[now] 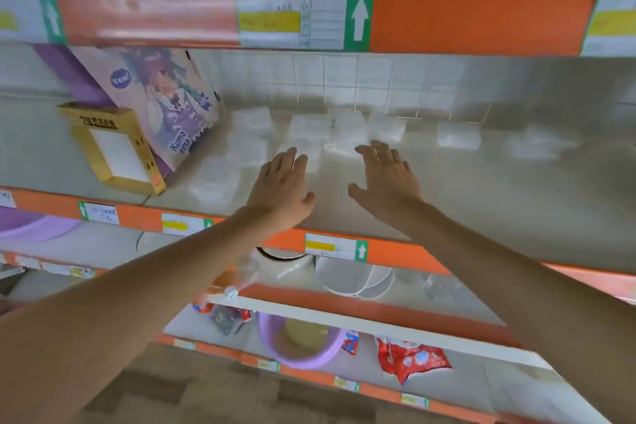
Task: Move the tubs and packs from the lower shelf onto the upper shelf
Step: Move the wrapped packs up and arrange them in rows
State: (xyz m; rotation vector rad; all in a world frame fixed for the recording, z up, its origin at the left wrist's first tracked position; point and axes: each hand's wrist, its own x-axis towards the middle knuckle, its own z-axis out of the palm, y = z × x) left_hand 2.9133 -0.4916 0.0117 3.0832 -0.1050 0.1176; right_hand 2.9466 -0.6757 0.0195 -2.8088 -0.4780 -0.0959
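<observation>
1. Shelving of grey board runs behind an orange front rail [395, 253], and both forearms cross above that rail.
2. Above the rail, far left, a tall pink-and-purple cartoon-printed carton [161, 103] leans, with a yellow cardboard window box [113, 148] in front of it.
3. Well below the rail sits a lilac round plastic basin [299, 344].
4. Just under the rail stand clear round plastic tubs [354, 277], not yet lifted. They look light, thin-walled and slick (a hard squeeze would probably flex them), so cupping the sides or gripping the rim seems best.
5. Well below the rail lie red crinkled foil packs [409, 358]. They look soft and light, best pinched at an edge.
6. Above the rail, small clear square plastic tubs [309, 129] stand on the upper board.
7. Above the rail, the left hand [280, 189] has straight fingers held close together. The right hand [385, 179] has fingers slightly fanned. Neither holds anything.
8. "Kuma" reads on the carton. A white-and-yellow rail label [330, 246] with a green arrow tab is too blurred to read.
</observation>
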